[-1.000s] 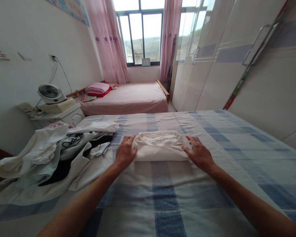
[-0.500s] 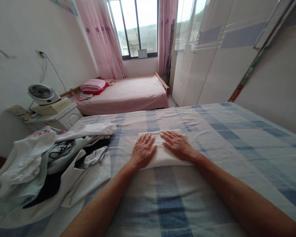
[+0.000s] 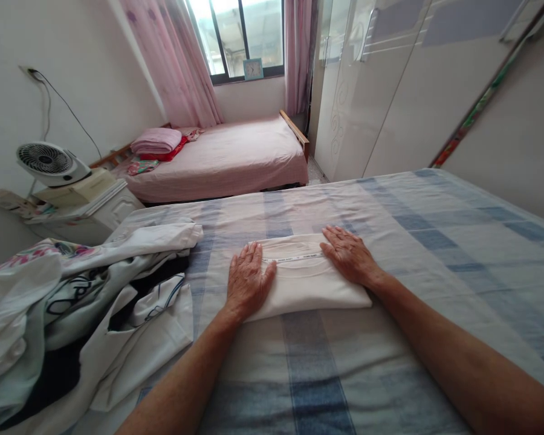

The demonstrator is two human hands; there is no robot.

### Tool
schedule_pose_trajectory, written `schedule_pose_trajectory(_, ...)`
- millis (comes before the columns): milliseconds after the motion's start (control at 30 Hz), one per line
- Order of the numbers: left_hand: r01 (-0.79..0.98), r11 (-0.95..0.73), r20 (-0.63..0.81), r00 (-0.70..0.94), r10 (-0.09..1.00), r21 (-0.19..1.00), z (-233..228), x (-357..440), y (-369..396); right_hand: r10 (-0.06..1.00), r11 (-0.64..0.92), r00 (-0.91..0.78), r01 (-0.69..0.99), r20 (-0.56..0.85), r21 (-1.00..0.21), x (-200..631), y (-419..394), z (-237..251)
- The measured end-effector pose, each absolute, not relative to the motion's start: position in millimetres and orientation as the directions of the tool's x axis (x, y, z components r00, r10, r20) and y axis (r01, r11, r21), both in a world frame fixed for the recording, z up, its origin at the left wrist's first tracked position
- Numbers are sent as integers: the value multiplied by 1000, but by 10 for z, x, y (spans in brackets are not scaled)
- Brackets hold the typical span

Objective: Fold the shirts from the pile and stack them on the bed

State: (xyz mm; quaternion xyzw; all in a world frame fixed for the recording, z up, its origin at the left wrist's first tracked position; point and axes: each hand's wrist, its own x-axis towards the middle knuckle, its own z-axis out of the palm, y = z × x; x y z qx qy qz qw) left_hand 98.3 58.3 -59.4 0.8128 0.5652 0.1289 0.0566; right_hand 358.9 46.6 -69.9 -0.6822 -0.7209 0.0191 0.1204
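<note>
A white shirt [image 3: 299, 288] lies folded into a flat rectangle on the bed, its round neckline and printed neck tape facing up. On its left end rests my left hand [image 3: 250, 281], palm down, fingers stretched out with the thumb apart. My right hand [image 3: 350, 255] lies flat over the upper right edge of the shirt, fingers extended. Neither hand grips the cloth. The shirt's two side edges are partly hidden under my hands.
Blue and white checked bedding [image 3: 412, 290] spreads under the shirt. A loose clothes pile [image 3: 95, 314] lies at left. Beyond are a nightstand [image 3: 102, 220] with a fan [image 3: 49, 162], a pink bed [image 3: 236, 154] and a tall wardrobe [image 3: 381, 103] on the right.
My hands have moved apart, from the middle of the shirt out to its two ends, uncovering the neckline. The camera view has tilted down slightly.
</note>
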Motion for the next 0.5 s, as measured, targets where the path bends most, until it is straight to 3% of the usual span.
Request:
schedule_pose_trajectory(133, 910, -348, 155, 319, 935, 228, -602, 994, 577, 963, -17, 62, 985, 261, -172, 3513, 454, -562)
schedule_pose_trajectory(200, 912, -346, 166, 315, 935, 219, -612, 998, 578, 932, 69, -13, 987, 363, -142, 3357, 403, -449)
schedule_pose_trajectory(267, 914, -347, 174, 314, 933, 209, -623, 1000, 581, 898, 252, -191, 962, 396, -108, 3157, 338, -367)
schedule_pose_trajectory(367, 916, -347, 176, 314, 933, 203, -633, 999, 588, 871, 448, -397, 884, 289, -135, 2937, 280, -374)
schedule_pose_trajectory(500, 915, -346, 177, 312, 933, 209, -628, 1002, 586, 925, 366, -337, 914, 175, -176, 3014, 342, -524)
